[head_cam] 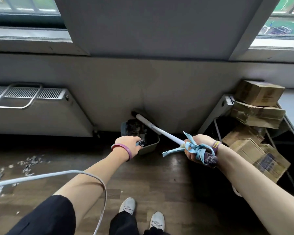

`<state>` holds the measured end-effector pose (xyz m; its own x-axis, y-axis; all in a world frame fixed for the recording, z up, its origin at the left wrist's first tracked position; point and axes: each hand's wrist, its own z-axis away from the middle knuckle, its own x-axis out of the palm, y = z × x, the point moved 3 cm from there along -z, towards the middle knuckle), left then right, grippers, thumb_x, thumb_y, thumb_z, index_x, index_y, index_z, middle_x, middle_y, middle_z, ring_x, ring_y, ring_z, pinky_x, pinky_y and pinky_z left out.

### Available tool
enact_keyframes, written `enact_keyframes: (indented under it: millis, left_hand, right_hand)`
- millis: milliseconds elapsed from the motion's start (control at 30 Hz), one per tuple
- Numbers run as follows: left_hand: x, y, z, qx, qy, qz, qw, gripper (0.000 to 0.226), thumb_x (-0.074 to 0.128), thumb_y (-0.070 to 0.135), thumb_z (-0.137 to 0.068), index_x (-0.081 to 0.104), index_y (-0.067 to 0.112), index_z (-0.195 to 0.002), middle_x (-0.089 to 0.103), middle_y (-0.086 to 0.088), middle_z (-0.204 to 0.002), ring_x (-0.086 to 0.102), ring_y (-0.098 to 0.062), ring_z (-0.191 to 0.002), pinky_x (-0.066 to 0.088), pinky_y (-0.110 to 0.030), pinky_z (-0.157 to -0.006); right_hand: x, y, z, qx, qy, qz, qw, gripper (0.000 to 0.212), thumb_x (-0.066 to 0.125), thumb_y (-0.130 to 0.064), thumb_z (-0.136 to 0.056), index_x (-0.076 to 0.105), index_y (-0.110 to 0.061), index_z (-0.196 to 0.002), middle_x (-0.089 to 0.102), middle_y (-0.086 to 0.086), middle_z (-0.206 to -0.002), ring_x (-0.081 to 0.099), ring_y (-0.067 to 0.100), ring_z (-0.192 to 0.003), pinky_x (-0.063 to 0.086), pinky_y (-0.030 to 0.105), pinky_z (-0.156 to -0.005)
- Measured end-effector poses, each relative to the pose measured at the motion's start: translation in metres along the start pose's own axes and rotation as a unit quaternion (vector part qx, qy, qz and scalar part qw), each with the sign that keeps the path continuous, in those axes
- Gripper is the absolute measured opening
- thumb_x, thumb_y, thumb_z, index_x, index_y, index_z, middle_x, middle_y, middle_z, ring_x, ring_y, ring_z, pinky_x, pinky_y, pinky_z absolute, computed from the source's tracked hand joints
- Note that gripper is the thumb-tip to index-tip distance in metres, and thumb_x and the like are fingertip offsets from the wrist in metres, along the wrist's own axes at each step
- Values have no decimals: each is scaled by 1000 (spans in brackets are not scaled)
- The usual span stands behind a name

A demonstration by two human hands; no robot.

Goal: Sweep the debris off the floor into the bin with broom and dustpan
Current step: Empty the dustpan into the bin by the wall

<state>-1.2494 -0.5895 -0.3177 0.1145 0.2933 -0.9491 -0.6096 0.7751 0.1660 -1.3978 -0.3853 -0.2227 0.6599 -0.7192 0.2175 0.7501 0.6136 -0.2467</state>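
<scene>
Against the far wall, where the floor [159, 180] meets the skirting, a grey dustpan [149, 143] sits tilted, open side facing up and left. Debris [137, 128] is piled inside it, a dark mix of scraps and pale flecks.

Left hand [128, 145]: fingers clenched around the end of the dustpan handle [140, 142], just at the pan's near rim. Pink and red bands on the wrist.

Right hand [196, 150]: fingers clenched around the white broom handle [159, 130], near its upper end, where a pale blue cloth strip [190, 148] is knotted. Dark patterned grip section shows below the fist. Purple band with yellow lettering on the wrist; text not legible.

Broom handle runs from the right hand up and left, crossing over the dustpan's right side toward the wall. Broom head [134, 114] mostly hidden behind the pan; only a dark end shows at the wall base.

More debris [30, 162] lies scattered on the floor toward the left edge, well apart from the dustpan, below a radiator [37, 112]. Stacked cardboard boxes [258, 106] stand at the right edge, near the right hand. A pale cable [58, 174] loops across the left forearm. Two light shoes [143, 214] at the near edge. Bin: not identifiable.
</scene>
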Motion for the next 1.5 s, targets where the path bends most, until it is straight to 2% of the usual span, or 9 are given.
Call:
enact_keyframes:
  millis: [167, 333, 533, 700, 833, 933, 1267, 1400, 1500]
  left_hand:
    - [24, 24, 13, 18, -14, -64, 998, 26, 46, 45, -90, 58, 30, -108, 70, 2, -96, 65, -23, -91, 36, -30, -66]
    - [42, 35, 23, 44, -39, -125, 990, 22, 44, 38, -93, 56, 25, -107, 70, 1, -99, 65, -23, -92, 34, -33, -71]
    - [52, 42, 29, 61, -53, -187, 979, 22, 42, 31, -93, 54, 25, -111, 69, -2, -106, 65, -25, -97, 36, -35, -79]
    - [59, 48, 38, 79, -56, -222, 970, 20, 42, 27, -92, 54, 24, -108, 68, -3, -103, 64, -26, -93, 30, -36, -72]
    - [57, 49, 41, 89, -53, -242, 965, 19, 44, 27, -91, 54, 24, -106, 69, -3, -101, 64, -26, -92, 29, -36, -71]
    - [54, 50, 42, 93, -49, -254, 962, 19, 44, 27, -91, 55, 23, -107, 69, -4, -101, 64, -26, -92, 31, -36, -72]
    - [53, 62, 48, 114, -45, -273, 954, 20, 45, 22, -91, 56, 19, -108, 69, -6, -104, 63, -28, -95, 35, -38, -77]
    - [54, 74, 49, 114, -33, -256, 959, 18, 44, 22, -92, 56, 19, -105, 69, -7, -104, 63, -29, -94, 31, -37, -73]
    - [66, 79, 51, 106, -59, -249, 961, 19, 46, 23, -91, 56, 19, -107, 68, -8, -106, 63, -29, -97, 35, -38, -76]
  right_hand:
    - [-18, -2, 4, 28, -40, -15, 999, 55, 32, -20, -96, 44, -4, -45, 48, 3, -34, 43, 10, -22, 31, 8, -27]
    - [-31, -9, 5, -21, 7, 61, 998, 41, 31, -13, -98, 41, -11, -59, 47, -1, -31, 45, 7, -22, 35, 11, -28]
    - [-30, -1, 15, 52, -57, -52, 996, 38, 34, -15, -88, 45, -9, -52, 50, 1, -40, 44, 9, -25, 29, 4, -43]
    - [-28, 4, 24, 57, -60, -93, 992, 41, 30, -18, -93, 44, -6, -57, 49, 5, -41, 45, 12, -25, 34, 10, -31]
    - [-28, 7, 29, 74, -64, -116, 988, 40, 33, -23, -94, 40, -13, -56, 45, 0, -40, 42, 9, -24, 31, -7, -47]
    - [-27, 6, 33, 83, -65, -136, 985, 36, 35, -23, -92, 40, -16, -57, 45, -1, -41, 42, 10, -24, 33, -1, -56]
    - [-28, 7, 45, 75, -80, -137, 984, 44, 36, -21, -92, 50, 0, -55, 52, 8, -43, 51, 17, -27, 43, 13, -31]
    - [-29, 4, 43, 119, -117, -151, 974, 14, 52, -5, -71, 47, -16, -64, 54, 1, -47, 52, 13, -32, 37, -1, -42]
    - [-35, 0, 32, 100, -144, -148, 973, 38, 64, 14, -51, 50, -18, -67, 54, -3, -52, 52, 8, -38, 33, -5, -49]
